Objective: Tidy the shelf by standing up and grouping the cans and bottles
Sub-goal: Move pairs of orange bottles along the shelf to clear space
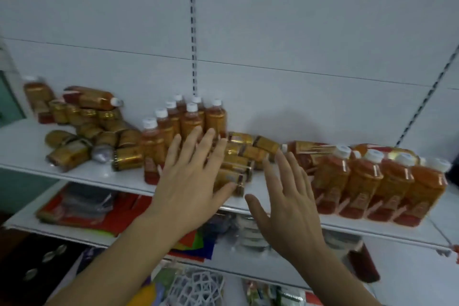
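Head view: left hand [191,176], right hand [288,196] fingers spread, holding nothing, apparently over fallen cans [238,159]. Grip one can, stand upright beside centre bottles [183,122].

Two bare forearms came up from below the white shelf [82,176]. No sleeves showed on either, and nothing was worn at the wrists. The left hand [191,181] had no rings on its fingers, nails short and plain. The right hand [290,196] was likewise ringless, slim-fingered, with short unpainted nails. Both looked slightly motion-blurred at the fingertips.
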`<act>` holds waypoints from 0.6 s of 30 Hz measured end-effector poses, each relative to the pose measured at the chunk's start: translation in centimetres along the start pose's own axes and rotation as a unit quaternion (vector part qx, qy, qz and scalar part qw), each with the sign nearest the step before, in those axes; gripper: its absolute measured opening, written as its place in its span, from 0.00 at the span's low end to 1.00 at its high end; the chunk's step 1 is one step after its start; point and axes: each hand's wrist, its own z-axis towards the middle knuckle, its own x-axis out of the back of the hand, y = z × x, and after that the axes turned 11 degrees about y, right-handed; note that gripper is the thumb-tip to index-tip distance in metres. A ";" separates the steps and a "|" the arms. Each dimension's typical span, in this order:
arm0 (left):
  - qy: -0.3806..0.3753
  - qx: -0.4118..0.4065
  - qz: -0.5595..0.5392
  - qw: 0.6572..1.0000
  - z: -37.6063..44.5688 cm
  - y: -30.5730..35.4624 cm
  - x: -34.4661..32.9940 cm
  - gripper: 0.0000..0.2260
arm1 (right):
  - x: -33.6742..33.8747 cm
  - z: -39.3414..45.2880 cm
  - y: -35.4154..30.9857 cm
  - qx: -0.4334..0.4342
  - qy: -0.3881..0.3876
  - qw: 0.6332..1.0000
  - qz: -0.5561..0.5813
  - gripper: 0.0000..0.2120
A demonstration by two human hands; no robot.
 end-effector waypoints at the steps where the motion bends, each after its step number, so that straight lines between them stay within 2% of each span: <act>1: -0.002 0.014 0.010 1.000 -1.5 -2.1 0.3 0.38 | -0.8 0.3 -2.5 0.015 -0.004 1.000 0.010 0.38; 10: -0.008 0.164 0.099 0.981 -10.5 -19.6 1.6 0.37 | -7.7 5.3 -21.2 0.140 -0.016 0.984 0.105 0.36; 15: -0.029 0.194 0.142 0.970 -11.7 -28.1 1.0 0.35 | -13.1 9.1 -29.2 0.167 0.006 0.971 0.172 0.35; 18: -0.041 0.199 0.156 0.967 -10.9 -33.0 0.0 0.36 | -16.0 11.8 -33.0 0.156 -0.007 0.970 0.188 0.35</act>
